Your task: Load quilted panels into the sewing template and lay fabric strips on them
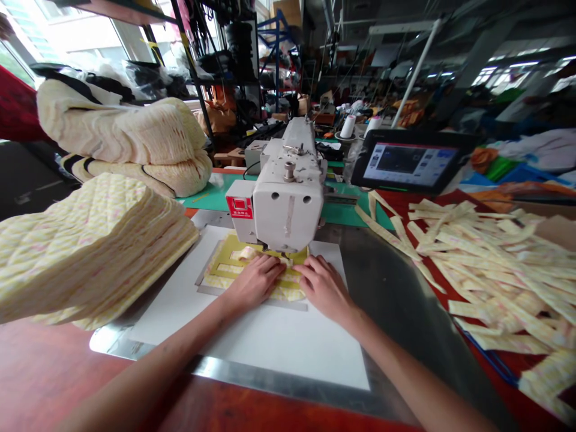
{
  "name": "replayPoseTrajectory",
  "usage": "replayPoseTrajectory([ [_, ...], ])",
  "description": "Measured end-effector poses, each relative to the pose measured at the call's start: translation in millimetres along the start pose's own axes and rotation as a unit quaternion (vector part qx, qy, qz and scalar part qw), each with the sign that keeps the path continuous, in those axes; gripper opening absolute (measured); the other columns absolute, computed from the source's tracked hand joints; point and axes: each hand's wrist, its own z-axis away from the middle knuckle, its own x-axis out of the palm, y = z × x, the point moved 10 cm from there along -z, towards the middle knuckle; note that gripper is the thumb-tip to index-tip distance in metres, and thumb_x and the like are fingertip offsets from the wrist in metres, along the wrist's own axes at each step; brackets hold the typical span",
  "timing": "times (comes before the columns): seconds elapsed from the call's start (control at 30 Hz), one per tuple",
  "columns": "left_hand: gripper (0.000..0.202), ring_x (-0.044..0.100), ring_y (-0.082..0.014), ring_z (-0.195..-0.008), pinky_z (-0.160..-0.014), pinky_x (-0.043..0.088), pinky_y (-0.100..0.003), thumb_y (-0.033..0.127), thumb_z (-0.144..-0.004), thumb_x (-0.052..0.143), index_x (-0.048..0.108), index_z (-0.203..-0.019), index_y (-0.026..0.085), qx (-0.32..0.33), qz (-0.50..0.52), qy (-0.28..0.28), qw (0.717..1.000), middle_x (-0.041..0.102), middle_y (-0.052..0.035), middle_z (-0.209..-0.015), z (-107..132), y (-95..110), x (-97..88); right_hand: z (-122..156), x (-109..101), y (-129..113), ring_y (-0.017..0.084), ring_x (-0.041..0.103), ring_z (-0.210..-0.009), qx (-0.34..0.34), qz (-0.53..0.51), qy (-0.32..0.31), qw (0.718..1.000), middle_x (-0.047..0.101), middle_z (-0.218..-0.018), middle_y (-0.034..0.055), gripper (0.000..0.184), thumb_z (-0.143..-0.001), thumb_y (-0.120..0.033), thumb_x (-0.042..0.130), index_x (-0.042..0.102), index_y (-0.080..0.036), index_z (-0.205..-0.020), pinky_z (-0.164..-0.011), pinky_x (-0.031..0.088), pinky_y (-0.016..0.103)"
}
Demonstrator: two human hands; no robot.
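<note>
— Workshop, crowded, shelves (186, 54) at the back left. What does the red surface (58, 360) carry from where you stand?

— One sewing machine (288, 210), pale, red label (240, 207) on its side. One dark metal plate (391, 276) in front, a white sheet (306, 354) lying on it.

— To the left?

— One thick stack of quilted cloth (90, 240), yellow and white; behind it, a pile of folded padding (139, 132).

— To the right?

— One lit screen (409, 163), tilted; one heap of loose cloth strips (490, 258).

— And the piece in work?

— One cloth piece (290, 293), under a slotted yellow template (234, 243), on the sheet below the machine's head. One short strip (246, 254) curls up by the left hand.

— Hands?

— Two, bare. Left hand (256, 279): flat over the template, fingers bent. Right hand (321, 285): index finger and thumb at the template's right side. Grip of either, pinching or merely pressing: cannot tell.
</note>
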Motion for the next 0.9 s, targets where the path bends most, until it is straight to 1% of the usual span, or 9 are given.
replayPoseTrajectory([
  [0.13, 0.025, 0.067, -0.0233, -0.101, -0.090, 0.059, -0.038, 0.013, -0.101, 0.048, 0.067, -0.116, 0.011, -0.012, 0.026, 0.049, 0.998, 0.071, -0.0132, -0.111, -3, 2, -1.0, 5, -3, 8, 0.011, 0.053, -0.100, -0.001, -0.006, 0.002, 1.000, 0.061, -0.105, 0.0047, 0.033, -0.095, -0.022, 0.053, 0.069, -0.031, -0.122, -0.090, 0.045, 0.027],
  [0.2, 0.024, 0.069, -0.0230, -0.100, -0.090, 0.060, -0.038, 0.014, -0.101, 0.048, 0.069, -0.112, 0.012, -0.017, 0.028, 0.078, 0.996, 0.072, -0.0132, -0.110, -6, 0, -2.7, 4, -3, 11, 0.011, 0.053, -0.099, -0.003, 0.000, 0.004, 1.000, 0.062, -0.104, 0.0046, 0.034, -0.094, -0.022, 0.053, 0.069, -0.031, -0.122, -0.090, 0.045, 0.026],
  [0.27, 0.023, 0.070, -0.0233, -0.100, -0.089, 0.061, -0.038, 0.013, -0.100, 0.049, 0.070, -0.108, 0.012, -0.021, 0.027, 0.096, 0.995, 0.074, -0.0129, -0.108, -9, -5, -3.0, 2, -3, 14, 0.011, 0.053, -0.098, -0.003, 0.008, 0.008, 1.000, 0.062, -0.103, 0.0039, 0.034, -0.094, -0.021, 0.053, 0.069, -0.032, -0.121, -0.090, 0.046, 0.025],
  [0.4, 0.021, 0.072, -0.0222, -0.086, -0.078, 0.062, -0.035, 0.010, -0.095, 0.052, 0.072, -0.100, 0.012, -0.032, 0.019, 0.095, 0.995, 0.075, -0.0109, -0.096, -13, -15, -0.2, -5, -3, 14, 0.008, 0.055, -0.095, -0.018, 0.001, 0.031, 0.999, 0.063, -0.098, 0.0018, 0.031, -0.094, -0.021, 0.053, 0.071, -0.032, -0.117, -0.087, 0.046, 0.022],
  [0.47, 0.021, 0.071, -0.0217, -0.083, -0.076, 0.062, -0.035, 0.010, -0.095, 0.052, 0.072, -0.100, 0.013, -0.036, 0.013, 0.096, 0.995, 0.075, -0.0109, -0.096, -12, -20, -1.2, -7, -2, 10, 0.007, 0.056, -0.092, -0.032, -0.014, 0.034, 0.999, 0.064, -0.095, 0.0014, 0.029, -0.094, -0.020, 0.052, 0.073, -0.029, -0.111, -0.084, 0.045, 0.019],
  [0.57, 0.023, 0.072, -0.0216, -0.087, -0.080, 0.061, -0.035, 0.011, -0.095, 0.051, 0.072, -0.105, 0.013, -0.038, 0.007, 0.094, 0.995, 0.075, -0.0117, -0.104, -8, -25, -4.9, -11, 4, 1, 0.005, 0.056, -0.088, -0.046, -0.028, 0.019, 0.998, 0.064, -0.093, 0.0007, 0.027, -0.096, -0.021, 0.049, 0.074, -0.027, -0.105, -0.079, 0.044, 0.017],
  [0.7, 0.026, 0.071, -0.0205, -0.090, -0.082, 0.061, -0.034, 0.009, -0.094, 0.049, 0.071, -0.108, 0.014, -0.037, 0.005, 0.092, 0.995, 0.075, -0.0114, -0.106, -1, -25, -11.7, -11, 10, -5, 0.005, 0.057, -0.085, -0.032, -0.038, 0.001, 0.999, 0.064, -0.095, -0.0004, 0.025, -0.097, -0.021, 0.048, 0.073, -0.025, -0.100, -0.076, 0.042, 0.016],
  [0.83, 0.024, 0.071, -0.0215, -0.097, -0.087, 0.060, -0.036, 0.011, -0.096, 0.050, 0.070, -0.109, 0.015, -0.042, 0.027, 0.081, 0.995, 0.074, -0.0115, -0.109, 5, -20, -14.0, -5, 8, -9, 0.004, 0.058, -0.085, -0.020, -0.055, 0.004, 0.998, 0.065, -0.096, -0.0013, 0.026, -0.095, -0.018, 0.050, 0.072, -0.028, -0.105, -0.076, 0.040, 0.015],
  [0.9, 0.022, 0.070, -0.0219, -0.099, -0.089, 0.060, -0.037, 0.012, -0.097, 0.051, 0.070, -0.108, 0.015, -0.045, 0.041, 0.076, 0.995, 0.074, -0.0117, -0.110, 8, -17, -13.4, -1, 6, -11, 0.004, 0.057, -0.083, -0.017, -0.068, 0.005, 0.997, 0.065, -0.094, -0.0011, 0.026, -0.095, -0.017, 0.050, 0.073, -0.027, -0.104, -0.075, 0.039, 0.015],
])
